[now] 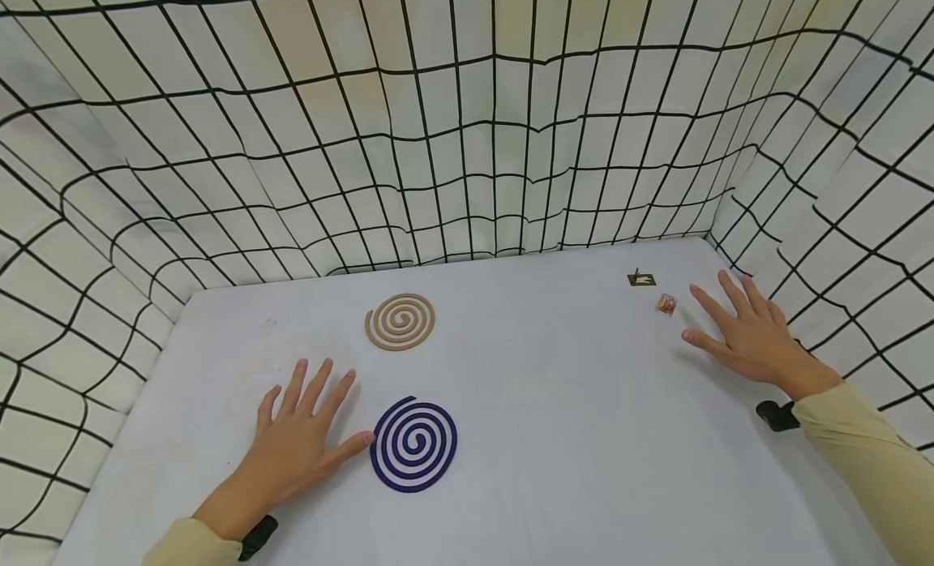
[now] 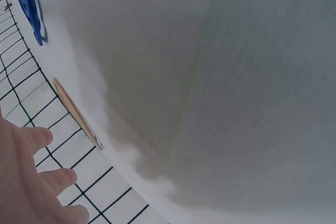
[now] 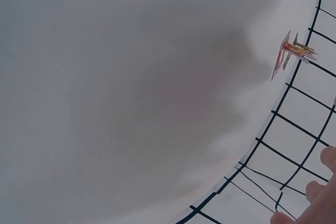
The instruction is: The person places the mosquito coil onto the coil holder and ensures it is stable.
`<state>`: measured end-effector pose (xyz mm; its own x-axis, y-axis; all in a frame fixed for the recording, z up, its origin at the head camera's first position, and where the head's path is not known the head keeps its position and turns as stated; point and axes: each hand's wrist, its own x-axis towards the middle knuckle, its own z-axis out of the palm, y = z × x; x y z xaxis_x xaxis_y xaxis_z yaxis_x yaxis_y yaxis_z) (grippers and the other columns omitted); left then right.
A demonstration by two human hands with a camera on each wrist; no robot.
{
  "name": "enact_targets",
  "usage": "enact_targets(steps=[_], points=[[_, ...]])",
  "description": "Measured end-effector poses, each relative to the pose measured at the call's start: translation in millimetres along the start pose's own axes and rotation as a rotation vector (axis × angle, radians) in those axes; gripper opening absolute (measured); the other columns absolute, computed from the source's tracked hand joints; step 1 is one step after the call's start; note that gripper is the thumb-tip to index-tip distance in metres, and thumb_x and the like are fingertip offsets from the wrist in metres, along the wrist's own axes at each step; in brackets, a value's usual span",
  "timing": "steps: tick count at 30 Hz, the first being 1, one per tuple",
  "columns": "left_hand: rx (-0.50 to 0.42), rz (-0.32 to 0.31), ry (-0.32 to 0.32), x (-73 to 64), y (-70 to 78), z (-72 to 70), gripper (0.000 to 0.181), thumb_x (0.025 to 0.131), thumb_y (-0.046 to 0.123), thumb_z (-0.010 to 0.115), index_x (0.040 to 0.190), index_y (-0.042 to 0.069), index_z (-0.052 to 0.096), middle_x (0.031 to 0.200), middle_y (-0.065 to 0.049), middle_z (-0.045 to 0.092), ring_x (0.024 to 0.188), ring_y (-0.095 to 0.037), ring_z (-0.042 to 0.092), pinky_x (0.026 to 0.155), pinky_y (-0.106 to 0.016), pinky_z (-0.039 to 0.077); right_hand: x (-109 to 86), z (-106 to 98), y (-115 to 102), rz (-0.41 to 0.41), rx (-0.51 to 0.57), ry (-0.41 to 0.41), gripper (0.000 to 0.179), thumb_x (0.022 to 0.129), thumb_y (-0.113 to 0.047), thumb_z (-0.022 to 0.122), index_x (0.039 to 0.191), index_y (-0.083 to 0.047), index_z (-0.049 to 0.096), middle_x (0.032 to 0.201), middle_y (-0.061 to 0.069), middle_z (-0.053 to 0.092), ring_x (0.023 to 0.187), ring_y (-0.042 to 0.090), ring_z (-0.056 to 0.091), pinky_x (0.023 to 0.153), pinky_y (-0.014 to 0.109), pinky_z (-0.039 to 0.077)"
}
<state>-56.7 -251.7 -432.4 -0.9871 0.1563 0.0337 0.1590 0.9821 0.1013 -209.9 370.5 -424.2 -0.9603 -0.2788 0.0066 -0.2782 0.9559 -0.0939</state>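
A dark blue spiral coil, like a mosquito coil, lies flat on the white table. Behind it is a tan spiral coil of the same kind. My left hand is spread beside the blue coil, its thumb tip overlapping the coil's left edge in the head view; nothing is held. At the far right my right hand is spread too, holding nothing. Just left of its fingers lies a small clear packet with red and orange in it. A small brass-coloured metal plate with an upright tab sits behind the packet.
White walls with a black grid enclose the table at the back and both sides. The right hand is close to the right wall. Dark bands circle both wrists below the beige sleeves.
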Motion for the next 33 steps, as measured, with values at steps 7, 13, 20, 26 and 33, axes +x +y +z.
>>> enact_targets(steps=[7, 13, 20, 26, 33], points=[[-0.004, 0.026, -0.002, -0.1, 4.0, 7.1, 0.092, 0.088, 0.074, 0.062, 0.160, 0.023, 0.037, 0.170, -0.018, 0.029, 0.159, -0.047, 0.015, 0.117, -0.073, 0.018, 3.9, 3.8, 3.5, -0.004, 0.017, -0.012, 0.085, 0.101, -0.062, 0.051, 0.166, -0.018, 0.019, 0.171, 0.031, 0.003, 0.155, 0.061, 0.000, 0.107, 0.086, 0.020], [-0.033, 0.044, -0.003, 0.1, 8.2, 7.4, 0.093, 0.088, 0.072, 0.064, 0.160, 0.021, 0.037, 0.168, -0.018, 0.033, 0.158, -0.047, 0.018, 0.116, -0.072, 0.022, 8.2, 9.8, 3.5, -0.001, 0.035, -0.037, 0.085, 0.101, -0.063, 0.050, 0.166, -0.018, 0.019, 0.172, 0.030, 0.002, 0.154, 0.062, 0.002, 0.110, 0.086, 0.017], [-0.051, 0.072, 0.022, 0.2, 15.5, 5.0, 0.088, 0.088, 0.068, 0.067, 0.156, 0.017, 0.045, 0.163, -0.017, 0.043, 0.154, -0.045, 0.028, 0.107, -0.065, 0.035, 13.2, 14.3, 3.8, -0.009, 0.047, -0.042, 0.085, 0.101, -0.062, 0.051, 0.166, -0.017, 0.019, 0.171, 0.032, 0.006, 0.153, 0.064, 0.008, 0.107, 0.087, 0.020], [-0.088, 0.081, 0.030, 2.6, 19.1, 4.8, 0.084, 0.088, 0.064, 0.070, 0.152, 0.014, 0.049, 0.158, -0.018, 0.048, 0.147, -0.044, 0.038, 0.106, -0.068, 0.038, 16.3, 16.9, 6.1, -0.004, 0.060, -0.078, 0.085, 0.101, -0.062, 0.050, 0.165, -0.016, 0.019, 0.170, 0.033, 0.007, 0.152, 0.065, 0.009, 0.107, 0.087, 0.022], [-0.126, 0.109, 0.075, 4.9, 24.6, 5.9, 0.079, 0.087, 0.059, 0.075, 0.147, 0.012, 0.054, 0.146, -0.016, 0.057, 0.135, -0.038, 0.049, 0.098, -0.062, 0.044, 23.2, 18.3, 6.5, -0.010, 0.054, -0.102, 0.085, 0.101, -0.062, 0.051, 0.164, -0.012, 0.024, 0.168, 0.035, 0.013, 0.150, 0.065, 0.014, 0.107, 0.087, 0.025]])
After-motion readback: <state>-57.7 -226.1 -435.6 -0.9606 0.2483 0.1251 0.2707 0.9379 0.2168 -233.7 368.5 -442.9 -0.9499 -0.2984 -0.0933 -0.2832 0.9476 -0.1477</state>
